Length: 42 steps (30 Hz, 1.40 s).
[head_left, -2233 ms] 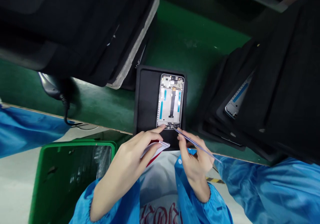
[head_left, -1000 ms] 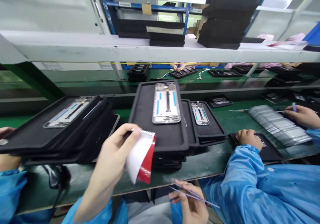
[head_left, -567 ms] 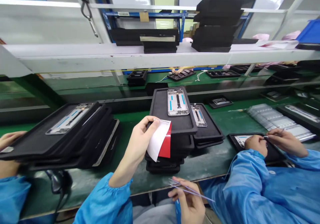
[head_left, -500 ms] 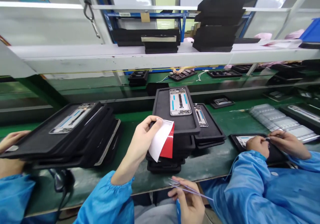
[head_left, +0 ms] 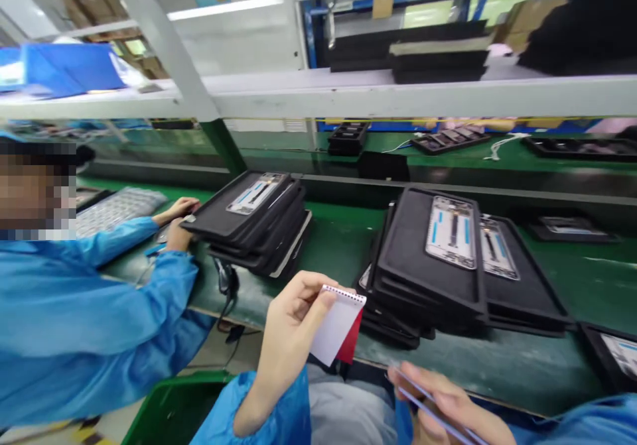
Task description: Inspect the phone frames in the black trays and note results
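The left hand pinches a white and red strip just before the tray stack, the right hand grips tweezers low down, and the loosely hanging strip could slip or snag on a tray edge.

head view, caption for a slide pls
Left hand holds a white-and-red strip, right hand tweezers, beside stacked black trays.

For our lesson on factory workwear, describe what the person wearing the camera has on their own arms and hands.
Both arms wear loose bright blue smock sleeves. The left sleeve gathers in a bunched cuff at the wrist. The left hand and right hand are bare: no gloves, rings or wrist straps show.
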Each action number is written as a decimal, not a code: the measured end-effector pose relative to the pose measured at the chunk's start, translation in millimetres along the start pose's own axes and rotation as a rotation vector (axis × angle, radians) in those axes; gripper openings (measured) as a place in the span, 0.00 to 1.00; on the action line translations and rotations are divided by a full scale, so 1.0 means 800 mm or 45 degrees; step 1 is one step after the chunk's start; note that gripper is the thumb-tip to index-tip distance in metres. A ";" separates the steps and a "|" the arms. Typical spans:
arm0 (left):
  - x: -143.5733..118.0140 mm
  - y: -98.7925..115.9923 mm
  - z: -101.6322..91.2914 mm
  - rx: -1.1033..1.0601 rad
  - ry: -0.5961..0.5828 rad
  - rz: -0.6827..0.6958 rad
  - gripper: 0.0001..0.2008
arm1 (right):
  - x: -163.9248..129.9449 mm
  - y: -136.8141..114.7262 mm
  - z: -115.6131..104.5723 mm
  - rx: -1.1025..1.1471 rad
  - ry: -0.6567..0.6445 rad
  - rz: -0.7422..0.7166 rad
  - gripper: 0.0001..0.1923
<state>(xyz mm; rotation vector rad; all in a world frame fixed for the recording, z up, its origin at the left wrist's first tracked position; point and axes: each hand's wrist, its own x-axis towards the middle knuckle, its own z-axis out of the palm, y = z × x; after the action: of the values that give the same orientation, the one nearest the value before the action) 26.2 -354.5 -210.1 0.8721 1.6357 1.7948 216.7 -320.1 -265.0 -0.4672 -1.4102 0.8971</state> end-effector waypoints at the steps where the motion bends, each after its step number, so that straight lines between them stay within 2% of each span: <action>1: -0.006 -0.001 -0.003 -0.006 0.045 -0.002 0.14 | 0.017 -0.001 0.006 0.003 -0.128 -0.075 0.09; 4: -0.018 0.000 -0.012 0.015 0.149 0.054 0.07 | 0.059 -0.001 0.032 -0.050 -0.395 -0.212 0.16; 6: -0.021 0.001 -0.020 0.047 0.205 0.122 0.02 | 0.076 0.000 0.050 -0.094 -0.537 -0.251 0.17; 8: -0.022 0.001 -0.028 0.076 0.255 0.184 0.04 | 0.085 0.000 0.065 -0.102 -0.618 -0.260 0.15; 15: -0.019 -0.002 -0.051 0.135 0.301 0.429 0.06 | 0.100 -0.002 0.087 -0.064 -0.776 -0.331 0.18; 20: -0.018 -0.005 -0.061 0.179 0.302 0.491 0.06 | 0.108 -0.003 0.097 -0.070 -0.839 -0.356 0.18; 26: -0.015 -0.005 -0.069 0.184 0.320 0.529 0.11 | 0.109 -0.004 0.104 -0.075 -0.914 -0.360 0.18; 34: -0.011 -0.011 -0.079 0.174 0.329 0.495 0.09 | 0.109 -0.003 0.123 -0.055 -0.892 -0.272 0.16; 39: -0.005 -0.020 -0.099 0.201 0.358 0.458 0.08 | 0.091 0.000 0.148 -0.012 -0.624 -0.051 0.13; 42: 0.006 -0.025 -0.130 0.281 0.367 0.502 0.09 | 0.103 0.001 0.186 0.016 -0.483 0.172 0.06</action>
<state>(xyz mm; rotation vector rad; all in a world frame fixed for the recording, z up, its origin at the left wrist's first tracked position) -58.1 -414.7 -234.1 1.1415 1.9809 2.1114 66.4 -289.8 -190.8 -0.3989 -1.7306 1.1464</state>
